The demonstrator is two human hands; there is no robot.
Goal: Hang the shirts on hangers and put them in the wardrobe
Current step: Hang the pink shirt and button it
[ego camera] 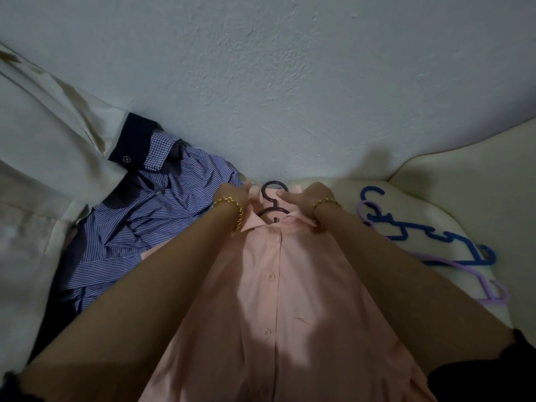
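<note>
1. I see the pale pink button-front shirt (272, 300) lying front-up, placket closed, collar toward the textured white wall (290, 82).
2. The dark plastic hanger (274, 210) sits inside the collar. Its hook sticks out past the neck opening, btwn both hands.
3. L hand (236, 195): fingers curled, gripping the collar's left side.
4. R hand (301, 198): pinching the collar's right side, thumb just beside the hook.
5. Gold chain bracelet (237, 211) on the L wrist, another on the R.
6. A crumpled blue-and-white striped shirt (150, 216) w/ navy cuff lies just left of the pink one.
7. A blue plastic hanger (406, 230) and a lilac plastic hanger (464, 265) lie overlapped on the cream cushion (464, 175) at right, apart from the pink shirt.
</note>
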